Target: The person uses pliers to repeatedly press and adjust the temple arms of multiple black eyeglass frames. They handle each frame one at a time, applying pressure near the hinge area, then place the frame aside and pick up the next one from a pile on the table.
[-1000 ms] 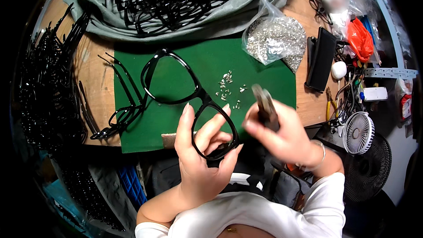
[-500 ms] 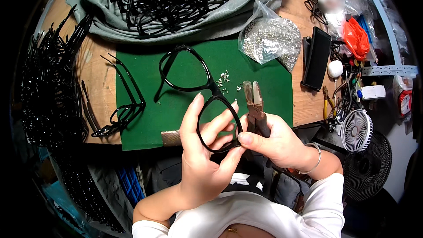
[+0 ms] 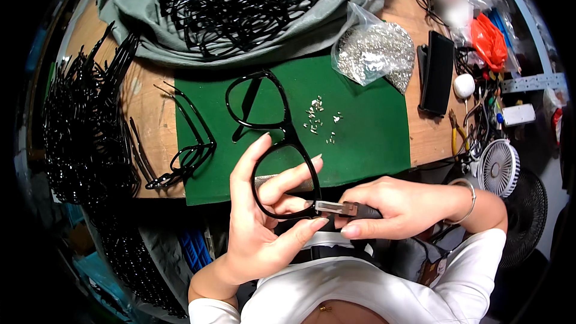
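A black eyeglass frame (image 3: 287,127) without lenses is held in my left hand (image 3: 259,228), its fingers behind and around the near rim, thumb at the lower corner. One temple arm shows folded behind the far rim. My right hand (image 3: 396,207) is closed around the dark handles of a pair of pliers (image 3: 351,209). The pliers' flat jaws lie at the near outer corner of the frame, seemingly touching it. Whether they grip a small part there I cannot tell. Small silvery metal pieces (image 3: 315,108) lie scattered on the green mat (image 3: 372,138) beyond my hands.
Finished-looking black glasses (image 3: 186,156) lie at the mat's left. Piles of black frame parts are at far left (image 3: 84,132) and on grey cloth (image 3: 138,42). A bag of metal pieces (image 3: 372,54), a phone (image 3: 437,72), yellow-handled pliers (image 3: 459,135) and a small fan (image 3: 499,168) stand right.
The pliers have swung from pointing away to pointing left, and their jaws now meet the frame's near corner. My left hand and the frame have shifted slightly nearer.
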`<state>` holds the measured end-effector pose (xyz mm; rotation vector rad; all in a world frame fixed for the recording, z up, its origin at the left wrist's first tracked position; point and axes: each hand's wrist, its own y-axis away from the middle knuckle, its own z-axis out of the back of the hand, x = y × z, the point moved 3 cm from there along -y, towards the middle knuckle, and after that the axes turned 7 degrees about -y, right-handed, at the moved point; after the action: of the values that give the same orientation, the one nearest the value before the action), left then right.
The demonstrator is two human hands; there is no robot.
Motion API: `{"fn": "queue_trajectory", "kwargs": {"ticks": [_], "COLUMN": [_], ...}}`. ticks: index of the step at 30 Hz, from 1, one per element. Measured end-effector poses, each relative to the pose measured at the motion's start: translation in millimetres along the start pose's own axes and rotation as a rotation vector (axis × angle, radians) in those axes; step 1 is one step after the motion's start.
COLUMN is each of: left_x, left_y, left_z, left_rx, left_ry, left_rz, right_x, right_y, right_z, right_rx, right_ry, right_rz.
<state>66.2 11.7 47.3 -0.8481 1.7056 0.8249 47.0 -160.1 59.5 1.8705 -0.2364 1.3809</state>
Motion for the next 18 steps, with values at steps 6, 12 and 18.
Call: {"fn": "queue_trajectory", "kwargs": {"ticks": [6,12,18], "left_x": [3.1,13.2,8.4], "left_y": [-0.5,-1.9,-6.5], "left_z": [-2.8,-7.7,-5.2], "left_rx": [0.014,0.02,-0.021], "left_ry": [-0.014,-0.012,-0.051], "left_rz": [0.018,0.022,0.076], "right_x": [8.0,-1.5,-3.6], "right_y": [-4.9,-3.5,-5.2], "right_z": [6.2,2.2,23.1], "right_rx": [0.009,-0.14,-0.063], "right_ry": [0.145,0.468,0.188], "right_rz": [-0.052,-0.062,-0.057]}}
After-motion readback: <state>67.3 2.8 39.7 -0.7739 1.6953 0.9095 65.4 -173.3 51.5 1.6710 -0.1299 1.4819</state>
